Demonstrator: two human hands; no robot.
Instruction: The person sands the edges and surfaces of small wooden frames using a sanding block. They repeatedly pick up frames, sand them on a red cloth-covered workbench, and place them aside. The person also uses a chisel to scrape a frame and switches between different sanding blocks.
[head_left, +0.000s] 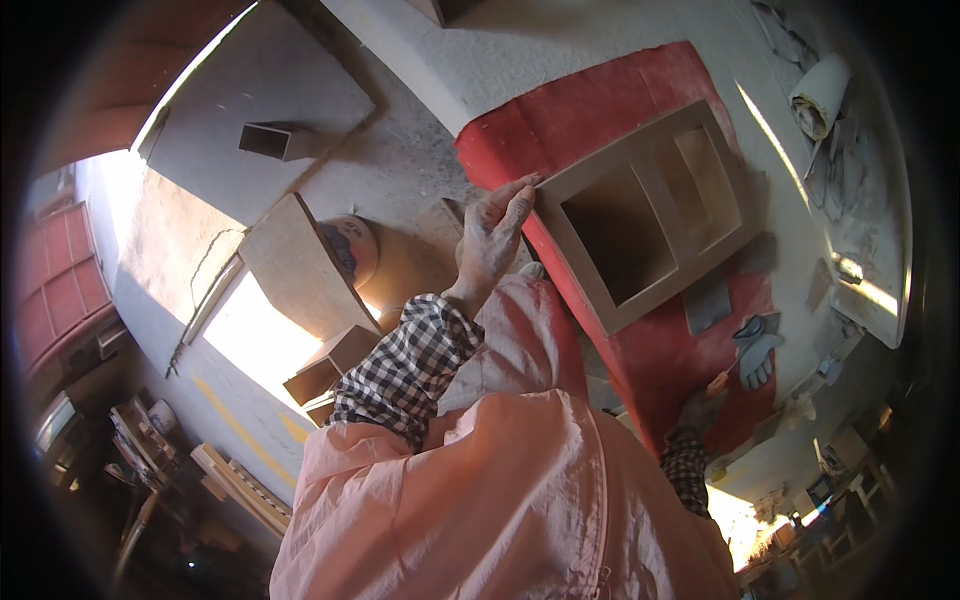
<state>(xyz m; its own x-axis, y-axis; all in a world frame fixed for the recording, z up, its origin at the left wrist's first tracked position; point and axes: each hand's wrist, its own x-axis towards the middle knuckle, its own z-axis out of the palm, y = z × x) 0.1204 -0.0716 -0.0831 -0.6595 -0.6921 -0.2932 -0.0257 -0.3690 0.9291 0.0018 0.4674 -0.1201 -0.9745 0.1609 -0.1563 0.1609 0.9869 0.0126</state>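
A brown box-like wooden frame with two openings (656, 225) lies tilted on a bench covered by red cloth (577, 105). My left hand (499, 232), in a checked sleeve, pinches the frame's near left corner between thumb and fingers. My right hand (705, 405) is over the red cloth at the lower right, in shade; a thin tool or stick seems to be at its fingertips, but its grip is unclear. Close to it lies a grey work glove (756, 352). A grey flat sheet, perhaps sandpaper (707, 304), rests beside the frame's lower edge.
A small hollow wooden box (266, 141) sits on a large grey board at upper left. Below it, a board (300, 262) leans near a round tub (352, 251). Another wooden box (330, 367) is by my left sleeve. A white roll (821, 94) lies at far right.
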